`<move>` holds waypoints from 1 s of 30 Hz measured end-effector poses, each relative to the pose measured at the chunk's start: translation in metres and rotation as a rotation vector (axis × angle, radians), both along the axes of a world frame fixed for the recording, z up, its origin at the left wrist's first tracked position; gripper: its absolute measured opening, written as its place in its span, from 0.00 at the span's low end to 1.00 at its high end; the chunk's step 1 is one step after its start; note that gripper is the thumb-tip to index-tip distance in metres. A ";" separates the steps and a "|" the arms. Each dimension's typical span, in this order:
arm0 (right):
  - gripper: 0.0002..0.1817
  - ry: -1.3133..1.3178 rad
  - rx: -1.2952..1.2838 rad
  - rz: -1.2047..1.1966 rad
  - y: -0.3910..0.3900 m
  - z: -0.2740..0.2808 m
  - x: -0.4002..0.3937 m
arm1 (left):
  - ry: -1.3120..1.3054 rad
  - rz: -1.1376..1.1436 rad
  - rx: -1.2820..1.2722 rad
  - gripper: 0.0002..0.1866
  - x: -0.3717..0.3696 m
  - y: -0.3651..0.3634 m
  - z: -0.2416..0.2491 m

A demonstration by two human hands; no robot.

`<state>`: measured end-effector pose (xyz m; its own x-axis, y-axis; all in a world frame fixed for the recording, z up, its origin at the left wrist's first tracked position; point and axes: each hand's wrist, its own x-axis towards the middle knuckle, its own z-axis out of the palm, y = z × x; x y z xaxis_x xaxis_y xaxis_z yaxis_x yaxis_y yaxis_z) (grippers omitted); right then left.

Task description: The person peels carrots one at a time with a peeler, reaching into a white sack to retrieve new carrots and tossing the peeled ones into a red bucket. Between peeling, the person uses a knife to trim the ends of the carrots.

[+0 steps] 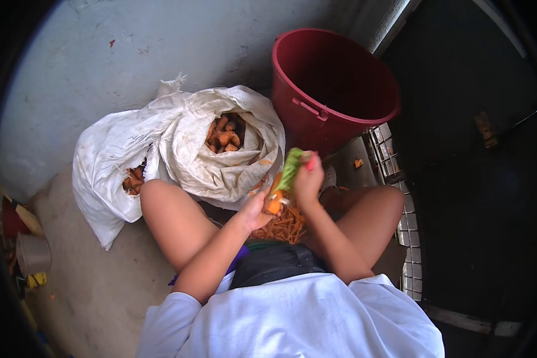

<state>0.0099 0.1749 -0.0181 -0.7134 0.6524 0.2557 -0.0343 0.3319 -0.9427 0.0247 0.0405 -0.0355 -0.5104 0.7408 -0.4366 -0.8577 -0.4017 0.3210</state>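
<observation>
2 bare hands meet near the middle of the view, over the person's bent legs. the left hand grips an orange carrot, and the right hand is closed around a green tool, blurred, its lower end at the carrot; whether they touch, i cannot tell. at 6 o'clock from the carrot, just below it, lies a heap of orange peelings. at 10 o'clock, a white sack gapes open on orange-brown roots; at 9 o'clock, touching it, a 2nd sack shows more through a torn gap. a dark red bucket stands at 1 o'clock. at 2 o'clock, an orange scrap lies apart.
</observation>
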 end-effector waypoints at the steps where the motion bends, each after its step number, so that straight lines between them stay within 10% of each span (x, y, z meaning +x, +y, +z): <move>1: 0.09 -0.026 0.060 0.050 -0.012 -0.002 0.004 | -0.027 0.049 -0.014 0.18 0.000 0.003 0.006; 15: 0.09 -0.103 0.116 -0.420 0.072 -0.026 -0.025 | 0.178 -0.121 -0.140 0.16 0.007 -0.016 0.021; 23: 0.09 0.091 -0.326 0.100 -0.008 0.010 -0.006 | -0.057 -0.069 0.008 0.17 -0.013 -0.011 -0.017; 30: 0.08 -0.119 0.035 0.089 -0.023 -0.009 -0.001 | 0.002 0.002 -0.023 0.17 -0.004 -0.003 -0.011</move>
<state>0.0094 0.1516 -0.0275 -0.7949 0.5772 0.1869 0.0465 0.3652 -0.9298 0.0202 0.0373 -0.0470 -0.5133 0.7293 -0.4524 -0.8559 -0.3963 0.3322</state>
